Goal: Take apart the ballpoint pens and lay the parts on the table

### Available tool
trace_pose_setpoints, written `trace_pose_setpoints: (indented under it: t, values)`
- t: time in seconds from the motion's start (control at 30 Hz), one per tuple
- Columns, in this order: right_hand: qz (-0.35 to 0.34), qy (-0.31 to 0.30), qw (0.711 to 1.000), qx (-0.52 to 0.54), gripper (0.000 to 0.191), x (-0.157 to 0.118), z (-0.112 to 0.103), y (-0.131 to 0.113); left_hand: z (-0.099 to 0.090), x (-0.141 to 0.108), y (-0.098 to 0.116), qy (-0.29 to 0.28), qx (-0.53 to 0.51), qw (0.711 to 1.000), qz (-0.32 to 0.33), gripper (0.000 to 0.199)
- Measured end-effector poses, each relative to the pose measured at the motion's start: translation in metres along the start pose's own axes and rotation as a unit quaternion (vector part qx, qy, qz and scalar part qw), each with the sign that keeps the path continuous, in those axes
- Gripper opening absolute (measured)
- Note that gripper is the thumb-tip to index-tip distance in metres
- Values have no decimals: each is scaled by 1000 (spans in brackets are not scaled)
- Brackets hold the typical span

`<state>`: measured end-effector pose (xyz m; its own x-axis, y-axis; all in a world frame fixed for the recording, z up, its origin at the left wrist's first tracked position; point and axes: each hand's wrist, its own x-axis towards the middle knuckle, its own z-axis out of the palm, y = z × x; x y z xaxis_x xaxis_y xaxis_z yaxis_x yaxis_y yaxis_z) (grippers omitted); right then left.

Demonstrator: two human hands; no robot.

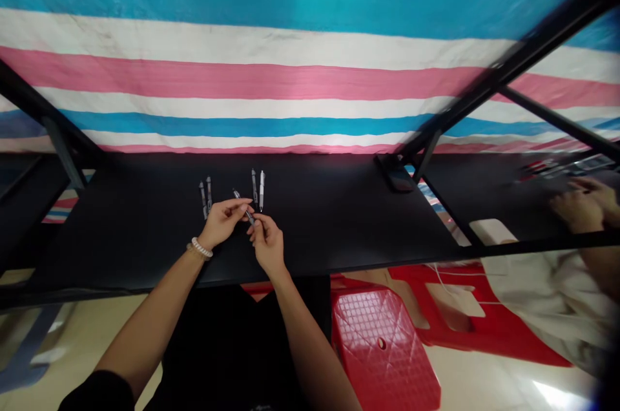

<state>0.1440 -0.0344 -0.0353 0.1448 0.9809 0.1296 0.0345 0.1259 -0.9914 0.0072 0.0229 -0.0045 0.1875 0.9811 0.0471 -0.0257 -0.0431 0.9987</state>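
Left hand (pixel 223 222) and right hand (pixel 267 243) pinching a slim pen (pixel 243 207) between their fingertips, pen tilted between the hands, beaded bracelet (pixel 201 247) on the left wrist, two gray pens (pixel 205 196) just beyond the left fingers, gray pen (pixel 254 185) and white pen (pixel 261 190) just beyond the right fingers, all on a black table (pixel 121 236), a co-worker's hands (pixel 584 204) well off to the right

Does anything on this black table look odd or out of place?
Only the white pen stands out: the other pens, including the pen pinched in the right hand, are dark grey. Nothing looks spilled or broken.
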Motion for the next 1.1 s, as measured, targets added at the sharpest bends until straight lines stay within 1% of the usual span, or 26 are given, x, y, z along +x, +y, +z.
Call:
trace_pose_setpoints:
  t: [0.03,0.13,0.17,0.2,0.3,0.33,0.47,0.6,0.63,0.7,0.77,0.8,0.87,1.0,1.03,1.1]
  values:
    - [3,9,1000,2,33,0,0,0,0,0,1,1,-17,1000,-2,43]
    - [5,34,999,0,37,1,0,-1,2,0,1,16,-58,998,-15,69]
    - [6,39,999,-2,38,1,0,0,2,0,1,19,-66,997,-23,74]
    - [8,42,999,-5,39,1,1,1,2,0,0,19,-72,997,-33,74]
    - [7,49,999,-14,37,1,2,4,1,2,-2,16,-91,994,-58,58]
    - [4,53,998,-17,36,1,2,6,1,2,-3,19,-99,993,-63,55]
    - [-16,70,997,-41,29,3,3,5,0,4,-4,38,-117,990,-75,56]
    - [-84,80,992,-58,21,5,3,-1,-1,7,-4,48,-138,986,-76,58]
    - [-83,83,992,-55,21,6,3,-2,-1,7,-4,54,-143,985,-76,58]
    - [-46,91,994,-35,27,6,4,-3,-2,8,-4,64,-151,984,-73,58]
    - [-8,85,996,-13,35,6,5,0,-2,9,-4,68,-155,983,-68,56]
    - [-1,79,997,-6,37,6,5,1,-2,8,-4,67,-155,983,-65,56]
    - [-16,79,997,-2,33,6,5,4,-2,8,-3,67,-157,983,-63,55]
    - [-77,116,990,-19,17,5,4,2,-1,7,-1,84,-164,981,-66,54]
    - [-77,119,990,-12,18,5,5,1,-1,7,0,87,-166,980,-65,54]
    - [-49,110,992,27,27,5,6,0,-1,8,1,90,-172,979,-63,54]
